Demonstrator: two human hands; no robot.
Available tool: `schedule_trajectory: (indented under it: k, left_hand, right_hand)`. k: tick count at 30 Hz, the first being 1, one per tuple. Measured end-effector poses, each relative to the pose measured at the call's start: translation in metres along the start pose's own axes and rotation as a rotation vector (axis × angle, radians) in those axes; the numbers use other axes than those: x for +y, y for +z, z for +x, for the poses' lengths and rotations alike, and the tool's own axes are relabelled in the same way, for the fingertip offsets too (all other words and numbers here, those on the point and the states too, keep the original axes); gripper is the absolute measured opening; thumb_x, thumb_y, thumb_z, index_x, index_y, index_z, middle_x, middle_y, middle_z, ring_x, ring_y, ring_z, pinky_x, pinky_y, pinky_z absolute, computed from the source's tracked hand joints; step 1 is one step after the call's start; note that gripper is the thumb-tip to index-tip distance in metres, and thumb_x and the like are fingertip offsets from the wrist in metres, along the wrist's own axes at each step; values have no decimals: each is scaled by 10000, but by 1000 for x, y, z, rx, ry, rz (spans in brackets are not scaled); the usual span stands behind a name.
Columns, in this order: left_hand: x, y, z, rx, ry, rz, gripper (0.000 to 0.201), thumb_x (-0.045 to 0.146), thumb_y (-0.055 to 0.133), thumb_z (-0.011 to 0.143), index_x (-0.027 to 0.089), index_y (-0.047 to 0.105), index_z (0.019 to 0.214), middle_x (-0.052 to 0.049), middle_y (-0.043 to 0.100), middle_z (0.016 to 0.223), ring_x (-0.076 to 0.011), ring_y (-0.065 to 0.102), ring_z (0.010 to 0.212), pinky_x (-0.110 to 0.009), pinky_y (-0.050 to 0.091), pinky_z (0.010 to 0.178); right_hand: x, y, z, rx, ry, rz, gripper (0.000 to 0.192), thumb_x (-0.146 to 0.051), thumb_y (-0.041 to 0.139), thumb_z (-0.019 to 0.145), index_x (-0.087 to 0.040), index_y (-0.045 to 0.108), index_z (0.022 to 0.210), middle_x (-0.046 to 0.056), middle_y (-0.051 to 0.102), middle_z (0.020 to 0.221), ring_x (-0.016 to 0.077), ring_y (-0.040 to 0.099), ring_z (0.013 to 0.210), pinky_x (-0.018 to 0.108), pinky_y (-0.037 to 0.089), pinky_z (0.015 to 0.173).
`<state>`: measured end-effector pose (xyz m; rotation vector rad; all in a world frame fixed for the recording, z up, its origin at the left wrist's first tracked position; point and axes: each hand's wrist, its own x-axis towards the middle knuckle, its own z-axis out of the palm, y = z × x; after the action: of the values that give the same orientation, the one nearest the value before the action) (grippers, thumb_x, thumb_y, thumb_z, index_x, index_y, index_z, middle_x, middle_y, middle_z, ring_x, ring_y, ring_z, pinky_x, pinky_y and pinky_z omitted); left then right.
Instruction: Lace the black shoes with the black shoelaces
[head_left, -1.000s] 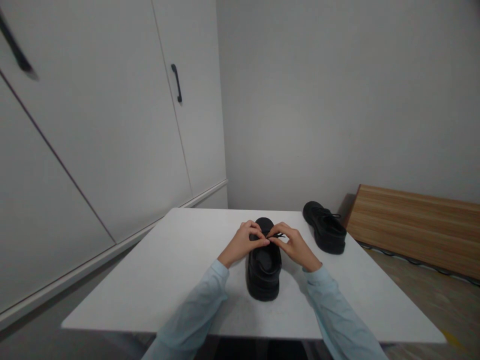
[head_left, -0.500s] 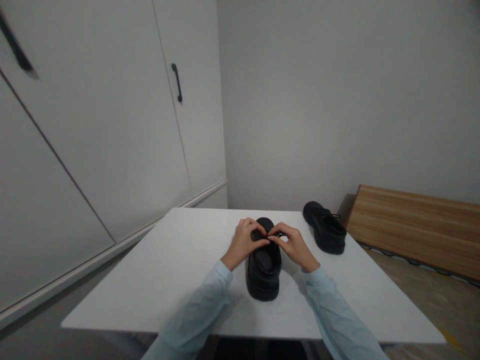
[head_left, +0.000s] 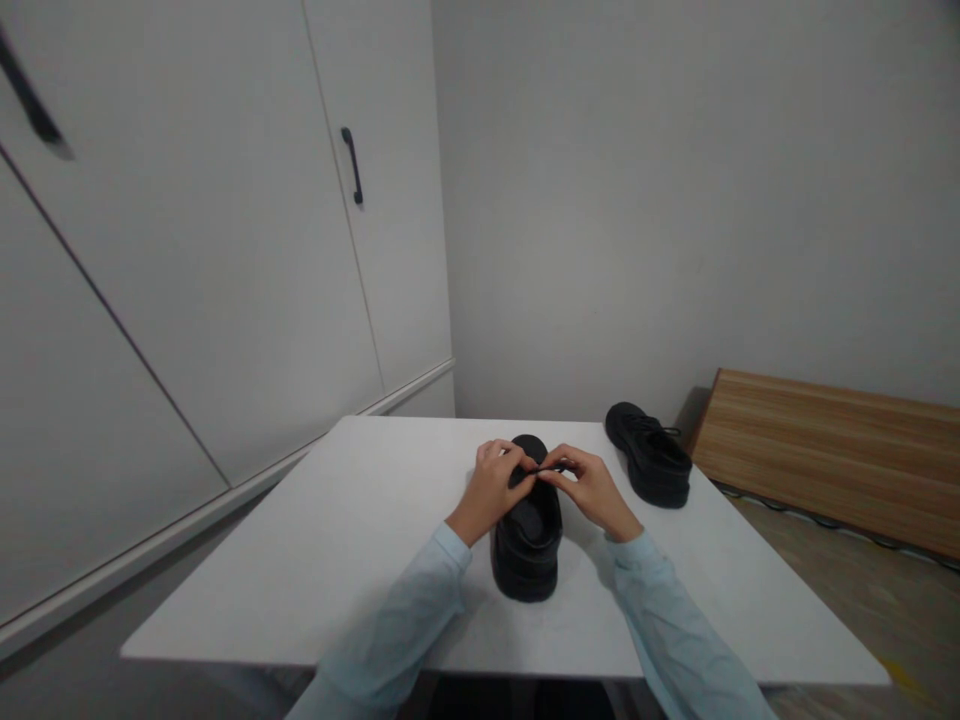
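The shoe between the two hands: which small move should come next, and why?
Probably the left hand and right hand should draw slightly apart, gently. Their fingertips nearly meet above the shoe, seemingly pinching a dark lace, a short strip of which shows there. Whether it is pulled tight cannot be told, because the hands cover part of it.

The shoe towards six o'clock looks leathery and faintly glossy, the tabletop smooth and matt, the sleeves cloth, the board past three o'clock wood-grained.

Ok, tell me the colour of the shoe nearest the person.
The near shoe is black; it shows best in the head view.
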<state>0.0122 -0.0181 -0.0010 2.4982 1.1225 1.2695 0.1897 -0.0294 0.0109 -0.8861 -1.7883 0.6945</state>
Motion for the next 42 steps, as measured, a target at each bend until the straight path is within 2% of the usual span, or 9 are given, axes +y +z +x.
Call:
schedule_trajectory:
  k: [5, 7, 10, 17, 23, 32, 39, 42]
  left_hand:
    - [-3, 3, 0, 10, 40, 10, 75, 177, 596, 795, 188, 615, 866, -30, 626, 844, -191, 537, 886, -373, 353, 908]
    - [-4, 1, 0, 22, 35, 13, 44, 217, 615, 796, 186, 617, 827, -29, 627, 821, -191, 536, 864, -372, 360, 895]
    - [-5, -6, 1, 60, 28, 12, 118, 301, 652, 783, 184, 640, 785, -33, 633, 797, -191, 529, 840, -365, 366, 864]
    - [-14, -15, 4, 40, 101, 11, 100, 296, 669, 764, 259, 719, 842, -17, 652, 747, -200, 498, 878, -354, 353, 849]
    - [-14, -18, 5, 58, 9, 4, 96, 274, 616, 814, 204, 673, 782, -19, 652, 762, -190, 517, 835, -338, 368, 812]
    - [-24, -29, 6, 272, -102, -72, 191, 272, 494, 890, 172, 557, 741, -26, 590, 765, -172, 525, 783, -300, 393, 741]
    - [-23, -27, 6, 275, -214, -255, 190, 290, 489, 873, 176, 540, 729, -16, 572, 746, -154, 535, 754, -279, 416, 722]
    - [-28, -22, 5, 244, -317, -443, 196, 316, 473, 873, 177, 563, 769, -21, 617, 756, -153, 579, 761, -289, 454, 747]
  right_hand:
    - [1, -2, 1, -9, 27, 28, 119, -297, 677, 766, -181, 649, 764, 28, 643, 774, 176, 604, 783, 303, 484, 735]
    - [0, -3, 1, -12, 33, 32, 122, -301, 668, 773, -182, 647, 761, 27, 635, 774, 176, 599, 788, 299, 482, 727]
    - [-2, -4, 1, -8, 36, 43, 129, -307, 662, 778, -182, 641, 752, 25, 624, 769, 169, 589, 773, 283, 476, 688]
    - [2, -7, 2, -16, 29, 118, 173, -329, 647, 793, -185, 603, 708, 31, 612, 778, 165, 580, 774, 279, 460, 668]
    - [7, -13, 4, 13, 57, 147, 214, -363, 633, 804, -176, 606, 704, 38, 627, 785, 160, 579, 759, 303, 468, 708]
    - [13, -24, 1, 122, 135, 423, 281, -407, 659, 781, -186, 544, 651, 39, 678, 840, 170, 628, 835, 355, 493, 864]
    - [6, -17, 1, 48, 186, 697, 321, -463, 613, 804, -202, 490, 662, 77, 716, 916, 210, 642, 949, 416, 441, 949]
    - [9, -15, 2, 95, 236, 695, 332, -500, 599, 797, -203, 513, 676, 74, 708, 850, 224, 653, 930, 422, 458, 932]
